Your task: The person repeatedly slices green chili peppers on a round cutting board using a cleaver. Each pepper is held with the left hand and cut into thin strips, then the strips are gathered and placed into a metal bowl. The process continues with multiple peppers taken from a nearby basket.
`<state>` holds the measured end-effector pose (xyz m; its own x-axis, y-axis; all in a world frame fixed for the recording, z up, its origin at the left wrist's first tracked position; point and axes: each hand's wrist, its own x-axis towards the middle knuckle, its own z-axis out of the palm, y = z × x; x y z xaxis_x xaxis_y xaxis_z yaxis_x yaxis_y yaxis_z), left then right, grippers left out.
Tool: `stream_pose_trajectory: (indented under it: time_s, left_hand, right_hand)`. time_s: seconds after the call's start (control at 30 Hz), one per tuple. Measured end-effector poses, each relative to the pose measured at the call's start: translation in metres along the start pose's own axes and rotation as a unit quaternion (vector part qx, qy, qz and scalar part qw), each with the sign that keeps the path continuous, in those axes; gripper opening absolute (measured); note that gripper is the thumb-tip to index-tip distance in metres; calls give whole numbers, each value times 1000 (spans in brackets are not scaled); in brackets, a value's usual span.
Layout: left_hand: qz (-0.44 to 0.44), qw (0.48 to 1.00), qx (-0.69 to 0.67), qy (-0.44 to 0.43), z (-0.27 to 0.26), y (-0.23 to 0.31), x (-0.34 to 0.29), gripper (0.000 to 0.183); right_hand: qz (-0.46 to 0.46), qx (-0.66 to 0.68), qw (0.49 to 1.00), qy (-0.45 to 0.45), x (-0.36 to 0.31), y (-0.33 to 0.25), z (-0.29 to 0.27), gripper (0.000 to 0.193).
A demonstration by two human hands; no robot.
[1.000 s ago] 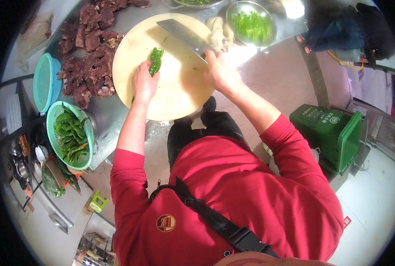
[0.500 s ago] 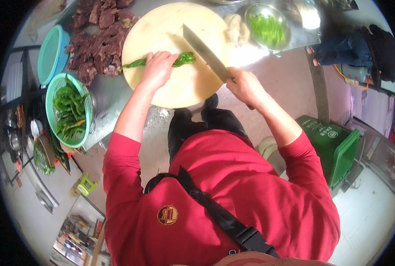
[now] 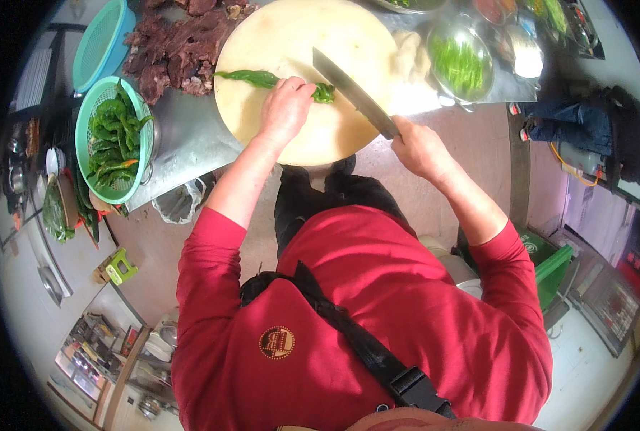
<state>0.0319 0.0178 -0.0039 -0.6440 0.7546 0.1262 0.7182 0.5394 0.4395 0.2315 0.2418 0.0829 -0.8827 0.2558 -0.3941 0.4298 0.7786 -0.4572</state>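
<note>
A long green pepper (image 3: 252, 77) lies across the round pale cutting board (image 3: 284, 43). My left hand (image 3: 285, 109) presses down on the pepper's right part, fingers curled over it. My right hand (image 3: 418, 147) grips the handle of a broad cleaver (image 3: 349, 87), whose blade slants up-left and meets the pepper beside my left fingertips. The cut end of the pepper (image 3: 325, 93) shows green just under the blade.
A teal basket (image 3: 94, 108) of green peppers stands at the left of the steel counter (image 3: 191, 140), an empty teal basket (image 3: 97, 43) behind it. Chunks of dark meat (image 3: 176, 43) lie left of the board. A steel bowl (image 3: 460, 61) of cut greens sits right. Green crate (image 3: 553, 269) on the floor.
My left hand has laid the pepper flat along the board and holds it down. The cleaver has come down and in from the right until its blade meets the pepper.
</note>
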Motion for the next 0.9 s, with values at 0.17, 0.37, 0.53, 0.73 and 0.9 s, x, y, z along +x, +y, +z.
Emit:
stream_pose_trajectory:
  time_s: [0.17,0.37,0.53,0.73,0.9]
  left_hand:
    - [13,998,-1,58,14,5,-13,19]
    - [38,998,23,40,11,-2,-6,16]
    - [34,999,-2,3,10,-8,-3,17]
    - [59,998,-5,32,15,-15,-4,17]
    - [56,998,-29,2,14,-20,-5,16]
  right_hand:
    - [2,-63,997,-32,9,-14,-26,30]
    - [-90,-171,980,-46,5,-36,-51,17]
    - [-86,-180,976,-84,13,-44,-30,15]
    - [-91,-181,977,-70,5,-42,-29,14]
    - [-93,-177,978,-58,3,-45,-16,15]
